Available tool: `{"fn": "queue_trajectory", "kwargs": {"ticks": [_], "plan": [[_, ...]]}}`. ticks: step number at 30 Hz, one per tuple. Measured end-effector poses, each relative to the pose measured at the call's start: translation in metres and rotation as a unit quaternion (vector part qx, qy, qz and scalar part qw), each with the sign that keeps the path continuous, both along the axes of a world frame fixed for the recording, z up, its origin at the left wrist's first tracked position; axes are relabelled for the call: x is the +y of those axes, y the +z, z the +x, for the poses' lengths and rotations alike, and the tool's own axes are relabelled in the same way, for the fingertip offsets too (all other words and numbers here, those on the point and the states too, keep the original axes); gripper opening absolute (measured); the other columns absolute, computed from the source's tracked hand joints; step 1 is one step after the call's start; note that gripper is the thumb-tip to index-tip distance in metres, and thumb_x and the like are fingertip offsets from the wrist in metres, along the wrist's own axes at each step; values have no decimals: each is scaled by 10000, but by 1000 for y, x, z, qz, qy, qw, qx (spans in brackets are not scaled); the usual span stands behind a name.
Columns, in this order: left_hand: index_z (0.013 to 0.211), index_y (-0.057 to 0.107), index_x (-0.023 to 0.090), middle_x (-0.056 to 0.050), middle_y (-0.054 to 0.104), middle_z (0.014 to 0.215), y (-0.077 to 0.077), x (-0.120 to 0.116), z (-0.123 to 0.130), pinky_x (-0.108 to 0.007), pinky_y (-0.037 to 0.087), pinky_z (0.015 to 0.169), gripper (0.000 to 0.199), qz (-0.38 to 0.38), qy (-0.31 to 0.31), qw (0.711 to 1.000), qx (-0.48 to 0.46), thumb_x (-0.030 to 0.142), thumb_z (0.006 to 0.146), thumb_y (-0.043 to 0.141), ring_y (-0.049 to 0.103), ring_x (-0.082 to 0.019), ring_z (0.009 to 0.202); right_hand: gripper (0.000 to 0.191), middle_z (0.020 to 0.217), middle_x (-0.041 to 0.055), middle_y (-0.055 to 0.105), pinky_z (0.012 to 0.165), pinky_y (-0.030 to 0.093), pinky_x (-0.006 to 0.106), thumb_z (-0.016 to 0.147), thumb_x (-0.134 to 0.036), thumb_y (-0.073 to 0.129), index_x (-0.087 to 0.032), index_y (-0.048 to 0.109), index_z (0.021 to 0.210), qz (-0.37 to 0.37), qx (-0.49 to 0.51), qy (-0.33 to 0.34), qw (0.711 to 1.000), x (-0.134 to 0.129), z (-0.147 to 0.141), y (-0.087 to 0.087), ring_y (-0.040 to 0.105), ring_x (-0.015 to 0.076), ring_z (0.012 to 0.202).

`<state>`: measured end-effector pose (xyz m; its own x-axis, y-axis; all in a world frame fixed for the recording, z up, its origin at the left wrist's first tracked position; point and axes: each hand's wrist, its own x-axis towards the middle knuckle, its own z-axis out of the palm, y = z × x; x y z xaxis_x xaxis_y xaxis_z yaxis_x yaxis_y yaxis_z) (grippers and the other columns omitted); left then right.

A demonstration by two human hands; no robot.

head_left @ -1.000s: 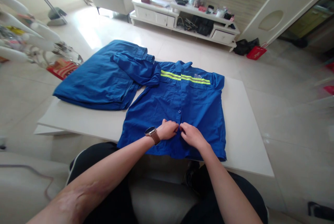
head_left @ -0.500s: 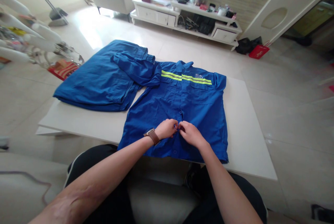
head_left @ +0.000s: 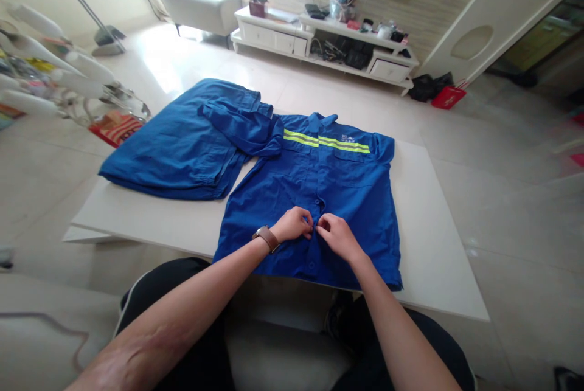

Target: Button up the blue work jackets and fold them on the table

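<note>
A blue work jacket (head_left: 356,196) with a yellow-and-grey reflective stripe (head_left: 344,144) across the chest lies front up, collar away from me. Both my hands meet at its front placket, low on the body. My left hand (head_left: 294,224), with a brown-strapped watch at the wrist, pinches the placket edge from the left. From the right my right hand (head_left: 336,235) pinches the same edge, its fingertips almost touching the left ones. One button (head_left: 317,202) shows just above my fingers and another (head_left: 312,265) below, near the hem. Whatever lies between the fingertips is hidden.
The jacket rests on a white table (head_left: 424,208). Folded blue garments (head_left: 168,148) are stacked at the table's left, with the jacket's sleeve reaching over them. Beyond stand a white TV cabinet (head_left: 269,35) and a red bag (head_left: 448,96). A rack with white rollers (head_left: 68,69) is at far left.
The camera view has shifted slightly, so the scene sits a little lower. Both hands stay pinched at the same part of the placket, with only small finger movement.
</note>
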<state>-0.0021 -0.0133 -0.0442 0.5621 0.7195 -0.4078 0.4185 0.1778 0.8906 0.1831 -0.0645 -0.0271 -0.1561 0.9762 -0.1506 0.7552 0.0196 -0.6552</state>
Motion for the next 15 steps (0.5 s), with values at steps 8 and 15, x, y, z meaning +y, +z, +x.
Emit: {"fn": "queue_trajectory", "kwargs": {"ticks": [8,15], "plan": [[798,704,139,-42,756,711,-10,4,5,-265,578,736,94,-67,65,995,-27,230,797,679,758,-186,771,134,844,27,686,736,429,261,874,-125,574,-198,658,798,23,-1,13,1000,3,-4,1,608,158,783],[785,712,129,-39,739,688,-12,0,6,-261,555,693,128,-55,76,994,-58,247,743,738,730,-190,735,124,812,13,690,690,423,254,840,-122,600,-204,676,786,27,1,3,1000,-3,-6,1,606,149,736]]}}
